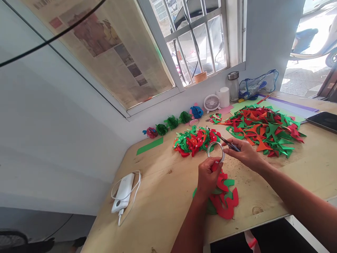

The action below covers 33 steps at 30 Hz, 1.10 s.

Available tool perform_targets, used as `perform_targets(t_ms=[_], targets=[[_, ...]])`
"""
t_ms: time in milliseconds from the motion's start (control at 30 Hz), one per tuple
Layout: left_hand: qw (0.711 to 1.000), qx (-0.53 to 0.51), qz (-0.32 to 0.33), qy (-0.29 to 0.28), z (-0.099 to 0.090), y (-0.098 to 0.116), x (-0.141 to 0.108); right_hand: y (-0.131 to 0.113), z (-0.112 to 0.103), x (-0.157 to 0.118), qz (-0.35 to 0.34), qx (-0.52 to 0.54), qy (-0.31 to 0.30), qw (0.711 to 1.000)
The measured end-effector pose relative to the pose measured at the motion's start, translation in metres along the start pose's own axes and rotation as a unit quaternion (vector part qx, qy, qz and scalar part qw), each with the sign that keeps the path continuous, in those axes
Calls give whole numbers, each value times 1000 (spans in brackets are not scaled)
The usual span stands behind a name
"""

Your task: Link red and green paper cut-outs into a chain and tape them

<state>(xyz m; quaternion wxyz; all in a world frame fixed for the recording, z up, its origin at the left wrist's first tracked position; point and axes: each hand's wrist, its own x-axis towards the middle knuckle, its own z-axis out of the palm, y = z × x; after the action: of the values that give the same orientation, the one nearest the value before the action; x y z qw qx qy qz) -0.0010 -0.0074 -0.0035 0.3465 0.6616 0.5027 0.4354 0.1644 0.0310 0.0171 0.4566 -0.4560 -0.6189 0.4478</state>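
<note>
White tape roll (223, 155) and red cutout (214, 166) are pinched by left hand (207, 176), dark pointed tool (233, 146) is gripped by right hand (246, 153) beside them, white-dotted pile (195, 142) looks done beyond, plain-looking cutouts (223, 207) below seem still undotted.

A white power bank (123, 192) with its white cable (137, 189) lies on the left of the bench (158, 196). At the far side, below a barred window (198, 42), stand a small white fan (211, 103), a white cylinder (224, 97) and a lidded glass bottle (233, 88), beside a clear, blue-trimmed pouch (256, 86). A dark phone (324, 120) lies far right. Outside is a scooter (313, 45).
</note>
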Motion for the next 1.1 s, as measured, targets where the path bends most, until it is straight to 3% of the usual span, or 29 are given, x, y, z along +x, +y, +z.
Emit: perform_targets(t_ms=[567,900,1100], targets=[[999,-18,-30,17,1,-2,2,3,1,-1,5,17,-31,999],[998,-38,-38,15,0,-4,1,0,1,-3,-10,8,-6,1000],[998,-45,-38,17,0,-5,1,0,-2,-4,-1,61,-36,997]])
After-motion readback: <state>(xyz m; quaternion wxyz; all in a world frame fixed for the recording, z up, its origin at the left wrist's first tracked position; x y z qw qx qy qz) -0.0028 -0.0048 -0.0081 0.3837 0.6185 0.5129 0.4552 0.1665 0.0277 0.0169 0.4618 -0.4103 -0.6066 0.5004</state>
